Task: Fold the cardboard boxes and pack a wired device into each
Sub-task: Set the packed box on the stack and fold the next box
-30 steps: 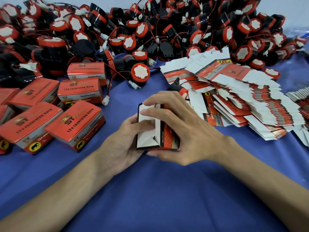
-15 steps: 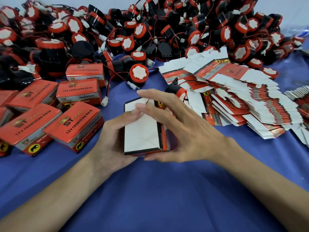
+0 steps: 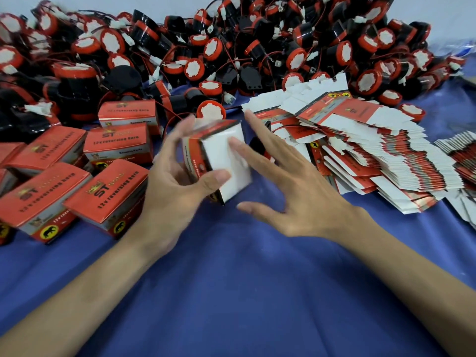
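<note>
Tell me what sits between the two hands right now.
In the head view, a folded cardboard box sits between them: the left hand grips it, and the right hand is spread open at its white face.

I see my left hand gripping a closed red-and-white carton, thumb across its plain white face, tilted and blurred just above the blue cloth. My right hand is spread beside it, one fingertip over that white face; I cannot tell if it touches. Finished "12v reversing horn" boxes crowd the left side. A stack of flat unfolded cartons lies on the right, and a heap of black-and-red wired horns fills the back.
</note>
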